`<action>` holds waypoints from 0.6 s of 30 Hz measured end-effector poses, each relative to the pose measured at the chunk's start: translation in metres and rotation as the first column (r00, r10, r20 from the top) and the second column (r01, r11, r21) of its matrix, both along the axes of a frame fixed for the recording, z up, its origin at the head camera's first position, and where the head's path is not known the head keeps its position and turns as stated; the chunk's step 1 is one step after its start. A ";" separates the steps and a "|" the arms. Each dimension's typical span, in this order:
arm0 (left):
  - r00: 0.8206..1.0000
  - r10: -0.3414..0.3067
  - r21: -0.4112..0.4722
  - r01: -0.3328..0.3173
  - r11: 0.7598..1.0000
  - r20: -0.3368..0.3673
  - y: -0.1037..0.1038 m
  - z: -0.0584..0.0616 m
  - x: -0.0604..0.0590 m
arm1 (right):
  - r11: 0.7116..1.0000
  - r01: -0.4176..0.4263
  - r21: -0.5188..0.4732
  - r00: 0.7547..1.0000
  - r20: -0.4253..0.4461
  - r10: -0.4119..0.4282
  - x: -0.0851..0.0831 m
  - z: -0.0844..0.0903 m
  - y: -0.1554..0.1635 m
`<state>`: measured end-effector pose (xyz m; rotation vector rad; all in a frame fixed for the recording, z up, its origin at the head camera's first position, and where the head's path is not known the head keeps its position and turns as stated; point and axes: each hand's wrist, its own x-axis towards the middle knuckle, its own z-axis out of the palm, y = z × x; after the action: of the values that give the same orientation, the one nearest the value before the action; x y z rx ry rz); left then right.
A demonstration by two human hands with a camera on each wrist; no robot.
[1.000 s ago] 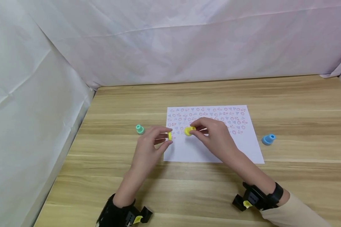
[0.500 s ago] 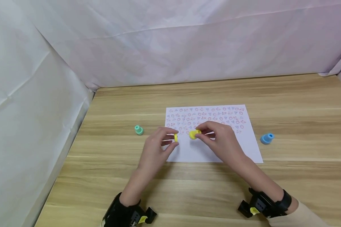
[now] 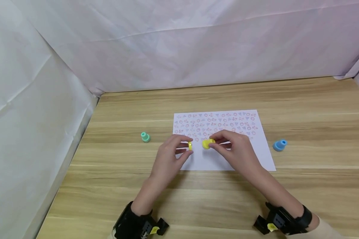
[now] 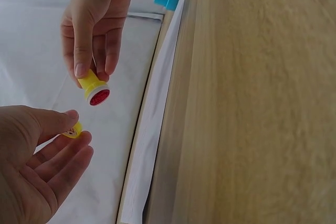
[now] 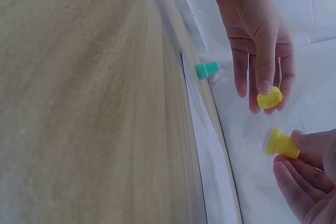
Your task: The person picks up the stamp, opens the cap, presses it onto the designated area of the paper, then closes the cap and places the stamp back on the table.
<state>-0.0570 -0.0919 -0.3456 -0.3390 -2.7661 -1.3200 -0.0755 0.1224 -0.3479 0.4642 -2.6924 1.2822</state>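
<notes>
My right hand point(image 3: 237, 147) pinches a yellow toy stamp point(image 4: 93, 87) by its handle, above the paper. Its red inked face shows in the left wrist view, turned toward the left hand. Between thumb and fingertips, my left hand point(image 3: 171, 154) holds the stamp's small yellow cap point(image 5: 269, 97). A short gap separates cap and stamp. Beneath both hands lies a white sheet of paper point(image 3: 227, 162), its upper part covered in rows of small red and blue printed marks; the hands cover some of them.
A green stamp point(image 3: 145, 137) stands on the wooden table point(image 3: 113, 172) left of the paper. To the paper's right is a blue stamp point(image 3: 279, 145). White cloth point(image 3: 197, 49) hangs behind the table and along its left side.
Both hands have shifted right and slightly nearer the body, still holding cap and stamp. The left hand moved further, now over the paper's left edge. The head view shifted slightly.
</notes>
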 end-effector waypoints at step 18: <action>0.998 -0.030 0.020 0.029 0.999 0.057 0.013 -0.003 -0.002 | 0.995 0.025 -0.097 0.998 0.056 -0.019 0.006 0.000 0.004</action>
<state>-0.0587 -0.0787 -0.3482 -0.3477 -2.8034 -1.3828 -0.0691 0.1259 -0.3482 0.3921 -2.6553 1.4332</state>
